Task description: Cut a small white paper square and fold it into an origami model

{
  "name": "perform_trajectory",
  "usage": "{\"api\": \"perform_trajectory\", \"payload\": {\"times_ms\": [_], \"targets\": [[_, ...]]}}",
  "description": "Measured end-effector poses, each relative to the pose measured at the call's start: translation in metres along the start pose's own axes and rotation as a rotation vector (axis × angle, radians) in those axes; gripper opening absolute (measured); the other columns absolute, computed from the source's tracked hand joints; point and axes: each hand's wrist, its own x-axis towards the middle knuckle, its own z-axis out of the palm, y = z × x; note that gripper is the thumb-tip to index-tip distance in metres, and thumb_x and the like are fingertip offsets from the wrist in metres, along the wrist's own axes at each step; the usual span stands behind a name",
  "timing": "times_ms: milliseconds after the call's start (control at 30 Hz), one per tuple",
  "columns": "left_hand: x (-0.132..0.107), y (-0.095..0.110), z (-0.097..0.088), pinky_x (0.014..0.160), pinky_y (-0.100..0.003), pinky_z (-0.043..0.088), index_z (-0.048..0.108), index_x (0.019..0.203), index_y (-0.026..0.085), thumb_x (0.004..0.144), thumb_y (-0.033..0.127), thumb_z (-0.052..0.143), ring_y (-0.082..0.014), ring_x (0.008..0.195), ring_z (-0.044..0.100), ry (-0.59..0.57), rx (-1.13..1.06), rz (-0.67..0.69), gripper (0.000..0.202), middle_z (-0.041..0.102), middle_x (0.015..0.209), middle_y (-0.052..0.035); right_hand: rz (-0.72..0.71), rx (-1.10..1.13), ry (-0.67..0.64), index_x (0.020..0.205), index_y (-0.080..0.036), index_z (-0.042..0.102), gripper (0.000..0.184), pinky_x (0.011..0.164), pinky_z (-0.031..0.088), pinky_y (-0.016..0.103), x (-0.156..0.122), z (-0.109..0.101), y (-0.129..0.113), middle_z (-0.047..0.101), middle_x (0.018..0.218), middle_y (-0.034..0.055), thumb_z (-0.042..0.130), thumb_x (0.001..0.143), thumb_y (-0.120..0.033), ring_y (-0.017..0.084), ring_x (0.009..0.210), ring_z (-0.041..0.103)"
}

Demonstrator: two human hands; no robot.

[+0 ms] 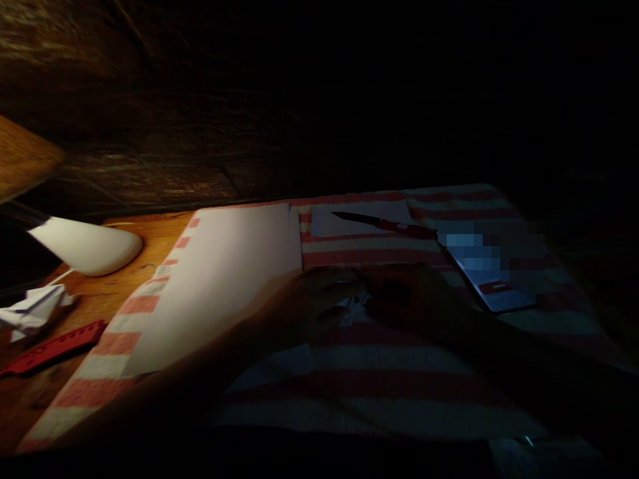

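My left hand (319, 296) and my right hand (412, 296) meet over the striped cloth, with fingers closed around a small piece of folded white paper (348, 311). The dim light hides the paper's exact shape and much of my right fingers. A large stack of white paper sheets (229, 266) lies beside my left hand, partly under that forearm. Beyond my hands, a knife (384, 222) with a dark blade and red handle rests across a smaller white sheet (324, 221). Another pale piece of paper (279, 366) lies on the cloth nearer to me.
A lit phone (492, 276) lies to the right on the red-and-white striped cloth (399, 382). Along the left are a lamp with a white base (94, 246), a folded white paper shape (37, 309) and a red flat strip (54, 346) on the wooden table. A dark wall stands behind.
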Motion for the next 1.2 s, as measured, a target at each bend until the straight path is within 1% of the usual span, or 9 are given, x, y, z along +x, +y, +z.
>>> {"api": "perform_trajectory", "payload": {"times_ms": [133, 267, 467, 633, 767, 900, 1033, 1100, 1200], "targets": [[-0.001, -0.001, 0.0, 0.103, -0.047, 0.057, 0.054, 0.14, 0.02, 0.099, 0.021, 0.055, -0.0259, 0.125, 0.06, -0.03, 0.061, 0.038, 0.041, 0.06, 0.139, -0.0109, 0.003, -0.001, -0.001, 0.1, -0.021, 0.072, 0.019, 0.062, 0.042, 0.026, 0.0, 0.0, -0.001, 0.072, 0.084, 0.001, 0.071, 0.082, -0.028, 0.015, 0.067, 0.06], [-0.001, -0.001, 0.0, 0.103, -0.046, 0.057, 0.053, 0.141, 0.023, 0.099, 0.022, 0.055, -0.0255, 0.124, 0.059, -0.064, 0.079, 0.031, 0.042, 0.06, 0.138, -0.0094, -0.037, -0.032, -0.003, 0.103, -0.022, 0.071, 0.019, 0.067, 0.044, 0.027, -0.001, 0.001, 0.001, 0.074, 0.089, 0.0015, 0.068, 0.086, -0.028, 0.016, 0.073, 0.064], [0.002, 0.002, 0.0, 0.101, -0.045, 0.058, 0.058, 0.134, 0.02, 0.097, 0.021, 0.057, -0.0273, 0.122, 0.06, -0.091, 0.132, 0.022, 0.036, 0.058, 0.137, -0.0101, -0.135, -0.161, -0.053, 0.091, -0.019, 0.072, 0.01, 0.072, 0.045, 0.029, -0.001, 0.0, 0.002, 0.075, 0.093, 0.0033, 0.063, 0.09, -0.024, 0.019, 0.083, 0.068], [0.001, 0.001, 0.0, 0.099, -0.043, 0.059, 0.061, 0.129, 0.017, 0.098, 0.022, 0.055, -0.0264, 0.116, 0.063, -0.037, 0.145, 0.053, 0.032, 0.066, 0.125, -0.0094, -0.166, -0.158, -0.11, 0.107, -0.02, 0.072, 0.018, 0.08, 0.05, 0.03, 0.0, -0.007, 0.001, 0.075, 0.112, 0.0048, 0.061, 0.093, -0.022, 0.019, 0.092, 0.07], [0.0, 0.001, 0.0, 0.104, -0.042, 0.057, 0.063, 0.128, 0.017, 0.101, 0.024, 0.052, -0.0244, 0.119, 0.062, -0.026, 0.123, 0.051, 0.03, 0.067, 0.127, -0.0092, -0.251, -0.159, -0.057, 0.118, -0.018, 0.07, 0.027, 0.086, 0.051, 0.031, 0.0, -0.007, 0.004, 0.072, 0.116, 0.0073, 0.065, 0.092, -0.022, 0.02, 0.099, 0.068], [0.0, 0.004, -0.001, 0.101, -0.045, 0.059, 0.068, 0.12, 0.015, 0.099, 0.023, 0.056, -0.027, 0.118, 0.064, -0.023, 0.161, 0.056, 0.026, 0.067, 0.126, -0.012, -0.337, -0.182, -0.065, 0.104, -0.019, 0.074, 0.016, 0.081, 0.052, 0.028, -0.001, -0.005, 0.007, 0.072, 0.11, 0.005, 0.061, 0.094, -0.019, 0.016, 0.093, 0.069], [0.001, 0.005, -0.001, 0.102, -0.046, 0.058, 0.071, 0.112, 0.014, 0.097, 0.021, 0.058, -0.0289, 0.121, 0.063, -0.043, 0.164, 0.049, 0.021, 0.062, 0.134, -0.0137, -0.332, -0.344, -0.069, 0.096, -0.019, 0.076, 0.014, 0.07, 0.052, 0.03, -0.003, -0.006, 0.003, 0.071, 0.112, 0.0071, 0.063, 0.095, -0.026, 0.02, 0.09, 0.069], [0.002, 0.005, -0.001, 0.101, -0.046, 0.059, 0.07, 0.112, 0.013, 0.098, 0.02, 0.057, -0.0286, 0.118, 0.063, -0.051, 0.156, 0.048, 0.021, 0.064, 0.13, -0.0137, -0.373, -0.413, -0.062, 0.093, -0.018, 0.076, 0.017, 0.07, 0.053, 0.032, -0.004, -0.006, -0.001, 0.072, 0.111, 0.0087, 0.063, 0.096, -0.029, 0.021, 0.091, 0.068], [0.005, 0.006, -0.001, 0.099, -0.043, 0.059, 0.07, 0.11, 0.012, 0.099, 0.021, 0.054, -0.0264, 0.112, 0.065, -0.058, 0.128, 0.032, 0.021, 0.067, 0.117, -0.0126, -0.472, -0.491, -0.012, 0.09, -0.014, 0.075, 0.025, 0.073, 0.054, 0.033, -0.005, -0.004, -0.008, 0.073, 0.107, 0.0113, 0.055, 0.1, -0.025, 0.021, 0.089, 0.067]]}}
